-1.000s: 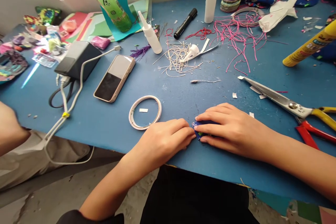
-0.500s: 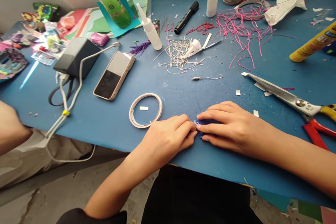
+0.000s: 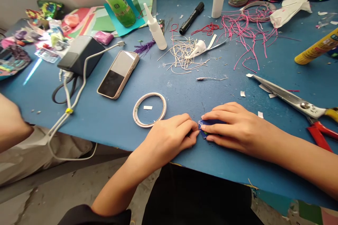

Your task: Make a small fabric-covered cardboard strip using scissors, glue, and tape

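Note:
A small piece of blue patterned cloth [image 3: 202, 130] lies on the table near its front edge, mostly hidden under my right hand [image 3: 235, 126]. That hand rests flat on it with the fingers stretched out to the left. My left hand [image 3: 174, 132] is curled closed, thumb and forefinger pinched at the cloth's left edge; the exact grip is partly hidden. Just beyond my left hand is a roll of double-sided tape [image 3: 136, 110], with a white paper scrap [image 3: 148, 107] inside its ring.
Scissors [image 3: 298, 102] and a yellow glue stick [image 3: 317, 47] lie to the right. Pale strings [image 3: 185, 54], pink strings [image 3: 245, 31], a marker [image 3: 192, 17] and a glue bottle [image 3: 157, 33] are farther back. A phone [image 3: 118, 74] and black box [image 3: 81, 54] with cables are left. Another person's arm [image 3: 13, 123] is at far left.
The whole view has shifted slightly. A little more of the cloth's left edge shows between my hands; my left fingertips have drawn slightly away from its upper corner.

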A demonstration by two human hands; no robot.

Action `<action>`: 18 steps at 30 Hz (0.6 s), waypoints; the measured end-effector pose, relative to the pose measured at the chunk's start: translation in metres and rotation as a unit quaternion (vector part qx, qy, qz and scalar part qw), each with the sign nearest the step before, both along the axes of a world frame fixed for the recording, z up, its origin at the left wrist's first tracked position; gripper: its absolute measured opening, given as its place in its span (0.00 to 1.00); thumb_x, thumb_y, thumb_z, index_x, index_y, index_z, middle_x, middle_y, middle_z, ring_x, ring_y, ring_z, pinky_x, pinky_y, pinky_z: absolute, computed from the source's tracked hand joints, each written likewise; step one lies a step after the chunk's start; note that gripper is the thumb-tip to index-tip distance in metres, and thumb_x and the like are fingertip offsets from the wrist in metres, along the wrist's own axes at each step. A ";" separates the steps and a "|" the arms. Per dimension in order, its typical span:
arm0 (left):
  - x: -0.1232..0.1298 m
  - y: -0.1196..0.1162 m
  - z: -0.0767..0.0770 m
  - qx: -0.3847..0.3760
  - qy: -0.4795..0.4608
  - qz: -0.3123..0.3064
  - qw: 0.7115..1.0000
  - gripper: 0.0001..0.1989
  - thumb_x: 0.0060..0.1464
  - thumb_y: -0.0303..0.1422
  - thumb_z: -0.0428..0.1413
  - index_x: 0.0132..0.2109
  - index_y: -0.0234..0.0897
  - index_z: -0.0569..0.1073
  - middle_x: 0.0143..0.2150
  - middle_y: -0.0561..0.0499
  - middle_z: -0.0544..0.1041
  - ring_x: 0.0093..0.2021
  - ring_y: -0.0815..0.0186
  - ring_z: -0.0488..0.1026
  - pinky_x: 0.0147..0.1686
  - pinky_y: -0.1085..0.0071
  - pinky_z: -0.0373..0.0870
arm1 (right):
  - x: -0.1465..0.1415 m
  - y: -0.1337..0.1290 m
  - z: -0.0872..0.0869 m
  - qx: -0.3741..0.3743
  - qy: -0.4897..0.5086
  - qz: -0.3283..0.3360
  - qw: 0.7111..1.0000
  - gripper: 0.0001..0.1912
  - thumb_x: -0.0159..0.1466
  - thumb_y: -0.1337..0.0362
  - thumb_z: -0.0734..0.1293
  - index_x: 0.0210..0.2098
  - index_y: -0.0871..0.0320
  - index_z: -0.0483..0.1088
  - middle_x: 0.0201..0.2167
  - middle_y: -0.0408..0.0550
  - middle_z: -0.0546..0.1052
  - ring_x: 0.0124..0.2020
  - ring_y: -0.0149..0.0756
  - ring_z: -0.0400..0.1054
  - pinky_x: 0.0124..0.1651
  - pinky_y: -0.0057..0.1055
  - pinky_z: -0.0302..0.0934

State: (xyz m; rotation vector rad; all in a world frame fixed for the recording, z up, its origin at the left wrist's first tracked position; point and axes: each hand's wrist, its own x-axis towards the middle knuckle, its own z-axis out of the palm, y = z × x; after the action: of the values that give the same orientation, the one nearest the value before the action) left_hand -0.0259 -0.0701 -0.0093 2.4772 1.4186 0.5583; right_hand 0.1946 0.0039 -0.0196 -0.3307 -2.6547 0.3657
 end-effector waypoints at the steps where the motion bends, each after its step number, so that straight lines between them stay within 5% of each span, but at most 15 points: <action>1: -0.001 0.000 0.000 -0.010 -0.013 0.003 1.000 0.07 0.63 0.28 0.51 0.36 0.35 0.72 0.31 0.53 0.74 0.29 0.71 0.70 0.28 0.76 0.66 | 0.000 0.000 0.000 -0.001 0.001 0.000 1.000 0.14 0.70 0.62 0.61 0.44 0.58 0.77 0.46 0.55 0.79 0.47 0.42 0.72 0.49 0.42 0.66; 7: -0.004 -0.004 0.002 -0.053 -0.084 0.031 0.995 0.01 0.58 0.26 0.57 0.37 0.33 0.74 0.31 0.52 0.74 0.29 0.71 0.70 0.28 0.76 0.66 | 0.000 -0.001 -0.001 -0.013 0.006 -0.002 1.000 0.13 0.70 0.62 0.61 0.44 0.59 0.77 0.46 0.54 0.79 0.47 0.43 0.72 0.49 0.42 0.66; 18: -0.001 -0.004 -0.004 0.007 -0.103 0.011 0.995 0.05 0.60 0.28 0.58 0.41 0.32 0.78 0.32 0.49 0.77 0.27 0.72 0.72 0.28 0.76 0.69 | 0.000 -0.001 -0.001 -0.013 0.011 -0.001 1.000 0.13 0.70 0.62 0.61 0.45 0.59 0.76 0.46 0.53 0.79 0.47 0.44 0.71 0.49 0.42 0.66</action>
State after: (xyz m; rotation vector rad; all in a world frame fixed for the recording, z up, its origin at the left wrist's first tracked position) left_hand -0.0270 -0.0740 -0.0136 2.3377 1.3671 0.8061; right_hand 0.1944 0.0034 -0.0209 -0.3355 -2.6300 0.4005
